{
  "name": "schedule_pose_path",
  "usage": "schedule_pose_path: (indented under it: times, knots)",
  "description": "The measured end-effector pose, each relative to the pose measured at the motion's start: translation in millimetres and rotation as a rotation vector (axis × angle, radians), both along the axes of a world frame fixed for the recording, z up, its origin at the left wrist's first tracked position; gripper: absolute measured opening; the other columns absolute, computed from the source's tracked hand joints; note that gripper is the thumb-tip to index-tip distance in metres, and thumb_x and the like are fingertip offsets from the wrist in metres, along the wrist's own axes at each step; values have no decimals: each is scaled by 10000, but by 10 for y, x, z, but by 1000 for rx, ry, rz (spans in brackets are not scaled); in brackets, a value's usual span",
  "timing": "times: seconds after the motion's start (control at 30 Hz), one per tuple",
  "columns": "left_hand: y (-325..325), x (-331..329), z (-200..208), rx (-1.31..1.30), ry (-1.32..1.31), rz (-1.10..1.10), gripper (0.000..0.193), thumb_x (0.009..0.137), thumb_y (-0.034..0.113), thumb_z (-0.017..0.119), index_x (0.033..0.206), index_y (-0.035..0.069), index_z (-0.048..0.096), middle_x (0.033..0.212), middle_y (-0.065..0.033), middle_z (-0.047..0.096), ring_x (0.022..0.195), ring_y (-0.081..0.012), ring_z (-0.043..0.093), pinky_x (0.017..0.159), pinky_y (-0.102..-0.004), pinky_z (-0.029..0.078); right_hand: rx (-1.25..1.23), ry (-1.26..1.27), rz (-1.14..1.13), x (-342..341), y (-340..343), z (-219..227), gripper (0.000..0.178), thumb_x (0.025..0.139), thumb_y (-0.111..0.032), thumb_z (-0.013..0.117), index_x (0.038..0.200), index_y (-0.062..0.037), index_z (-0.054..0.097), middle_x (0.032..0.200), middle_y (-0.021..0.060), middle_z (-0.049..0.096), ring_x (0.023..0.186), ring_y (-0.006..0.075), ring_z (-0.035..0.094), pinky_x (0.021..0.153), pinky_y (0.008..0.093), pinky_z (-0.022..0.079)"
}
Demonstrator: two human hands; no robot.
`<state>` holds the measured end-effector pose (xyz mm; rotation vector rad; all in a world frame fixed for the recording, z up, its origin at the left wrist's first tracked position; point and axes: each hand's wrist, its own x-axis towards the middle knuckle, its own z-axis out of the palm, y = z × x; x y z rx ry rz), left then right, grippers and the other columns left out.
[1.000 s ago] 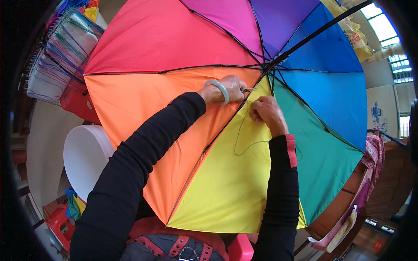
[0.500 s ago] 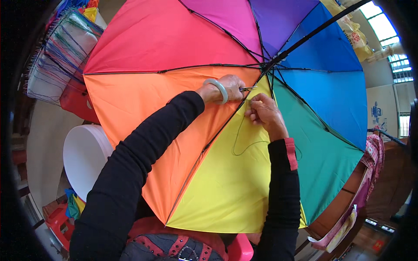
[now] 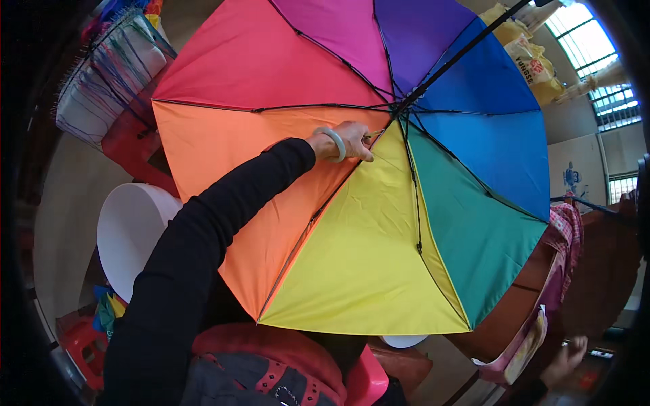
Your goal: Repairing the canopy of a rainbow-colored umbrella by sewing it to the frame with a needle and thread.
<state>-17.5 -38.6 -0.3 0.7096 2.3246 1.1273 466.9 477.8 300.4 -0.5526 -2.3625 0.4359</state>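
Note:
An opened umbrella (image 3: 365, 257) with rainbow panels spreads before me, its inner side, black ribs and hub showing. Its black shaft (image 3: 467, 55) slants to the upper right. My left hand (image 3: 349, 141), a pale bangle at the wrist, is closed at the rib between the orange and yellow panels, just below the hub. A small metal tool that looks like thread scissors (image 3: 371, 136) pokes out of its fingers. Far off at the lower right, beyond the umbrella's edge, is my right hand (image 3: 567, 360), dark and smeared, so its fingers and anything in them are unclear.
A frame hung with coloured threads (image 3: 112, 88) stands at the left above a white round tub (image 3: 135, 237). At lower left is a red stool (image 3: 84, 348). Pink checked cloth (image 3: 562, 237) drapes along the brown surface at the right. Yellow bags (image 3: 531, 61) hang at upper right.
My right hand has left the yellow panel for the lower right, and the thread over that panel has gone from sight. My left hand stays near the hub. The view has shifted slightly.

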Motion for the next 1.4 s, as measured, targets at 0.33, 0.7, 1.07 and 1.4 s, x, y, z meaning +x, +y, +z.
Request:
schedule_pose_path:
  times: [0.33, 0.7, 1.07, 1.4]
  knots:
    - [103, 4, -44, 79, 209, -108, 240, 620, 184, 637, 777, 32, 538, 712, -97, 575, 692, -203, 564, 606, -338, 436, -230, 548, -393, 1008, -653, 394, 12, 755, -47, 515, 763, -42, 508, 708, 22, 449, 655, 159, 447, 628, 275, 415]
    - [161, 51, 80, 318, -392, 411, 92, 734, 136, 585, 717, 56, 544, 561, -22, 500, 442, -117, 458, 397, -268, 371, 32, 77, 46, -993, -685, 8, 227, 832, -114, 456, 1029, -5, 490, 947, 80, 517, 817, 143, 513, 707, 229, 431]
    - [-107, 18, 292, 458, -388, 343, 172, 764, 208, 582, 751, 38, 556, 600, -21, 538, 429, -68, 440, 398, -217, 374, -459, -427, 845, -3902, -3698, -2496, 159, 744, -44, 528, 890, 13, 555, 600, 64, 536, 479, 102, 500, 420, 257, 413]
    - [-105, -56, 198, 375, -144, 206, 131, 774, 121, 496, 695, 16, 495, 591, -60, 547, 516, -109, 525, 466, -250, 422, -1481, -312, 548, -4338, -3639, -2994, 144, 808, -82, 528, 920, 6, 544, 730, 61, 564, 616, 119, 560, 515, 227, 454]
